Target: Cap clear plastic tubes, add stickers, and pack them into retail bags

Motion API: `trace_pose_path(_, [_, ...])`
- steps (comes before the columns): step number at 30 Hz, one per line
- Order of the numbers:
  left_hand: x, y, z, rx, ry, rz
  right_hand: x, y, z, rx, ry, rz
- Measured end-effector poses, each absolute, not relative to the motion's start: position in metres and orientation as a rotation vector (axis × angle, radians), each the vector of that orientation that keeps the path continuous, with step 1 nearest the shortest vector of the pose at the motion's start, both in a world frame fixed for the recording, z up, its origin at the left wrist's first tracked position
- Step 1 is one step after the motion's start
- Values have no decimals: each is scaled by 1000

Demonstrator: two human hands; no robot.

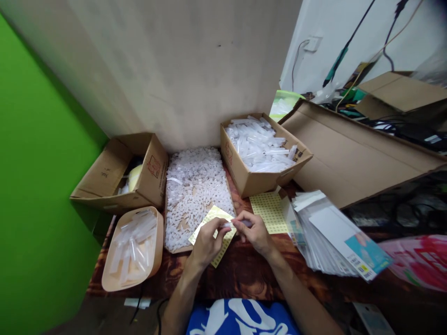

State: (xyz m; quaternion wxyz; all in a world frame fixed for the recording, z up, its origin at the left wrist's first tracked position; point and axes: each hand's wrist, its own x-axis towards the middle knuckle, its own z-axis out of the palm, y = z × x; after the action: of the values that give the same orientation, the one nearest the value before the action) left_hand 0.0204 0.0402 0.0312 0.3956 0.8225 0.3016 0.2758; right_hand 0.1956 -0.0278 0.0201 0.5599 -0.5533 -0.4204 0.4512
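Observation:
Both hands meet over a yellow sticker sheet (219,253) near the table's front. My left hand (208,239) is closed, its fingertips pinching one end of a small clear tube (227,225). My right hand (255,232) is closed round the tube's other end, its fingers curled. Finer details of the tube are too small to tell. Behind the hands lies a cardboard tray (177,251) covered with many small white pieces (195,195). A second yellow sticker sheet (270,211) lies to the right of my right hand.
A peach tub (159,246) of clear tubes stands at left, with an open cardboard box (157,172) behind it. Another box (240,179) full of tubes is behind the sheets. Fanned card packets (328,237) lie at right, near a large cardboard flap (349,153).

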Motion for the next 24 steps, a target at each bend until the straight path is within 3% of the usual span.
trace_pose_path(6, [1, 43, 16, 2586, 460, 624, 174, -34, 11, -1149, -558, 1515])
trace_pose_path(14, [-7, 52, -1, 2326, 1445, 435, 218, -19, 23, -1567, -793, 663])
trace_pose_path(18, [-11, 61, -1, 2141, 1384, 488, 224, -19, 22, -1616, -891, 698])
trace_pose_path(24, [-14, 69, 19, 1870, 939, 713, 215, -13, 15, -1579, -1101, 761])
